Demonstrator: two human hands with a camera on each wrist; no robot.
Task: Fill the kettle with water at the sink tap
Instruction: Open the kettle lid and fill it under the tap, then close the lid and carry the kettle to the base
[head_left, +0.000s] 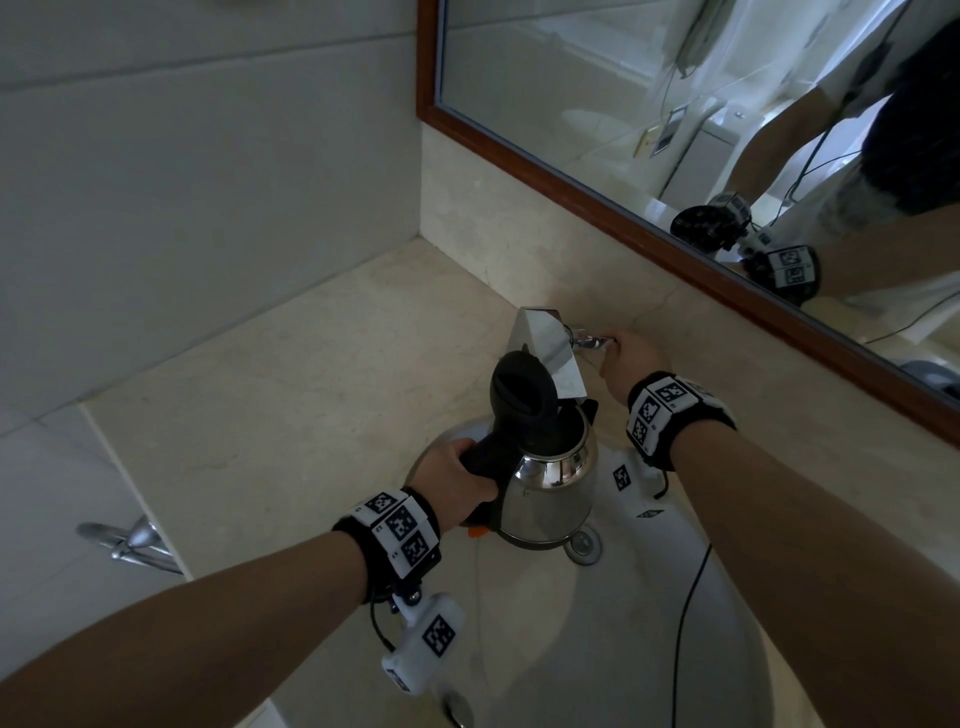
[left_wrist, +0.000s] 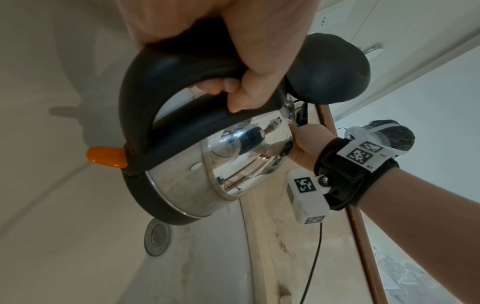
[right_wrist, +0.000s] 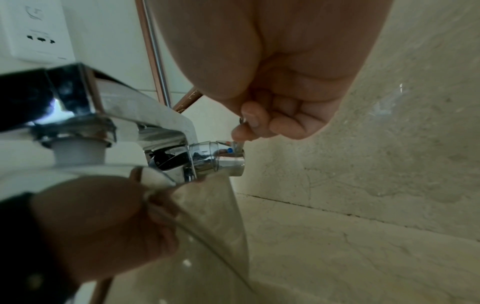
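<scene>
A steel kettle (head_left: 550, 493) with a black handle and an orange switch (left_wrist: 106, 157) hangs over the white sink (head_left: 623, 649). Its black lid (head_left: 519, 389) stands open, and the mouth sits right under the chrome tap spout (head_left: 545, 348). My left hand (head_left: 465, 473) grips the kettle handle (left_wrist: 161, 67), fingers wrapped round it. My right hand (head_left: 623, 353) reaches behind the spout, and its thumb and fingers (right_wrist: 259, 123) pinch the thin lever on the tap handle (right_wrist: 215, 156). I cannot see any water stream.
The sink drain (head_left: 582, 545) lies just under the kettle. A wood-framed mirror (head_left: 597, 197) runs along the wall behind the tap, and a wall socket (right_wrist: 36, 30) sits up left of it. Beige stone counter (head_left: 311, 389) surrounds the basin. A chrome fitting (head_left: 130, 540) sticks out low left.
</scene>
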